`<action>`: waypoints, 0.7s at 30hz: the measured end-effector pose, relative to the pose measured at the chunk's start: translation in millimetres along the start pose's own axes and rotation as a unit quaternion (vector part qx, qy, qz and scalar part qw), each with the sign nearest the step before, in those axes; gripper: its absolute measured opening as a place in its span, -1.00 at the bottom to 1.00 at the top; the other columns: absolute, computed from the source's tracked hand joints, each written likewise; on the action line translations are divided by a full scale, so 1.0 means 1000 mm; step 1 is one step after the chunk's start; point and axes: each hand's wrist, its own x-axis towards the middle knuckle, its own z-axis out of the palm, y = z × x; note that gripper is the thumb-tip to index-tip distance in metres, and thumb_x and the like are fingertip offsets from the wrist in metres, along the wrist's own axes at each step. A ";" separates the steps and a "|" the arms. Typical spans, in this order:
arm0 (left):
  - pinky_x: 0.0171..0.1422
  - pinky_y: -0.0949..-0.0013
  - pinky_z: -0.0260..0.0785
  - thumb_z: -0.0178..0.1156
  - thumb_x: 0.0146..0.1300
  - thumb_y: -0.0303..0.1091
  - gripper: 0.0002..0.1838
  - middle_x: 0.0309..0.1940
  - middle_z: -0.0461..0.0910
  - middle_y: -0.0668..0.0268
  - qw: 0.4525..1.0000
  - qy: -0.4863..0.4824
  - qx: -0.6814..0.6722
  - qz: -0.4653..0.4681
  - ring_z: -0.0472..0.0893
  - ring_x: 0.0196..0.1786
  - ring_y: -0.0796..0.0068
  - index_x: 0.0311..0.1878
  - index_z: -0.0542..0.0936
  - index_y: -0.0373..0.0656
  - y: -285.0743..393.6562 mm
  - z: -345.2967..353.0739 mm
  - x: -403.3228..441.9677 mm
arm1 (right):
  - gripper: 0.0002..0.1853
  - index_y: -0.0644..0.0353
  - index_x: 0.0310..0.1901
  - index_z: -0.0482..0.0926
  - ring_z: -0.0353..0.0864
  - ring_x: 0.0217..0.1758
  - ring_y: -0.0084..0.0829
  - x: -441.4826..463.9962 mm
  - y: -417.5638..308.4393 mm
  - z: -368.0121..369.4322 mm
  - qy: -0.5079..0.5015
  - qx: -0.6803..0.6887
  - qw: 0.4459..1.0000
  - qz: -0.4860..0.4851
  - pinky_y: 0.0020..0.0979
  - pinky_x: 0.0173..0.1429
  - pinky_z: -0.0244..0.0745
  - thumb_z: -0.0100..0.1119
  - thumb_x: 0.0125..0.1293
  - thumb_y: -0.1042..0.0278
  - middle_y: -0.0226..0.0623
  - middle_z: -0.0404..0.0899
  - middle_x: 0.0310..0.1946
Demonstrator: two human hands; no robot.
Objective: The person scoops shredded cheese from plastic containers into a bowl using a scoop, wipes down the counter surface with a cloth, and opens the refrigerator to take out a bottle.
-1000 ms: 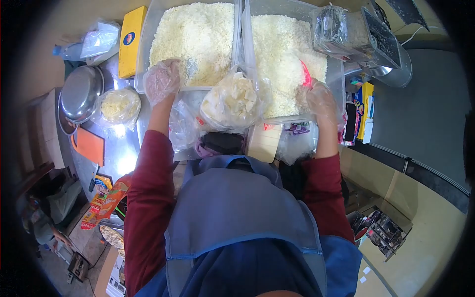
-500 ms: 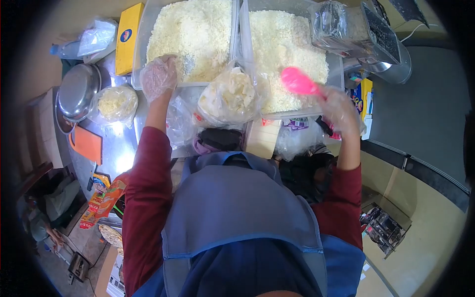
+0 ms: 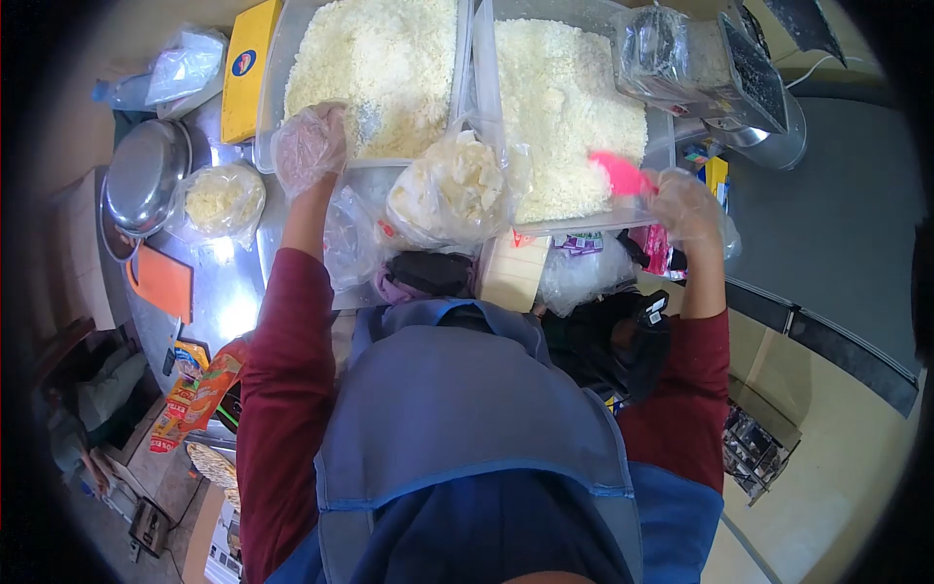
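Two clear plastic bins stand side by side, the left bin (image 3: 269,97) and the right bin (image 3: 664,136), both holding pale crumbly grated material (image 3: 389,58). My left hand (image 3: 309,148), in a clear plastic glove, is closed at the near left corner of the left bin; whatever it holds is hidden. My right hand (image 3: 687,206), also gloved, grips a pink scoop (image 3: 623,175) over the near right part of the right bin. Between my arms sits an open plastic bag (image 3: 448,195) of pale pieces.
On the left are a yellow box (image 3: 251,73), a metal pot (image 3: 151,180), a bag of grated material (image 3: 222,204) and an orange board (image 3: 162,282). A metal machine (image 3: 696,73) stands over the right bin's far corner. People's parts show at the lower left.
The pink scoop has come up out of the grated material, and my right hand has moved right with it to the bin's near edge. My left hand stays at the left bin's corner.
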 end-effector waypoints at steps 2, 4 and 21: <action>0.03 0.16 0.42 0.04 0.27 -0.09 -0.71 -0.23 0.67 0.12 1.000 0.012 -0.019 0.015 0.63 -0.12 0.09 -0.15 0.72 0.11 -0.001 0.002 0.000 | -0.60 0.05 -0.03 0.60 0.55 -0.02 0.00 0.010 -0.023 -0.029 0.064 0.087 0.993 0.054 -0.11 0.06 0.43 -0.11 0.39 -0.02 -0.03 0.59 -0.11; 0.03 0.16 0.42 0.04 0.27 -0.09 -0.71 -0.22 0.66 0.12 1.000 0.008 -0.017 0.016 0.63 -0.11 0.09 -0.14 0.71 0.11 0.000 0.002 0.000 | -0.60 0.05 -0.01 0.59 0.54 -0.03 0.02 0.047 -0.022 -0.001 0.103 0.102 0.987 0.071 -0.10 0.06 0.42 -0.10 0.38 -0.02 -0.01 0.59 -0.12; -0.01 0.27 0.49 0.22 0.19 -0.42 -0.81 -0.14 0.64 0.22 0.858 -0.149 -0.179 0.457 0.63 -0.18 0.29 -0.12 0.64 -0.10 0.159 -0.005 0.057 | -0.60 -0.02 0.22 0.44 0.60 -0.34 0.05 0.018 -0.072 0.053 0.307 0.293 0.880 0.214 -0.03 -0.24 0.44 0.01 0.35 0.26 0.09 0.58 -0.43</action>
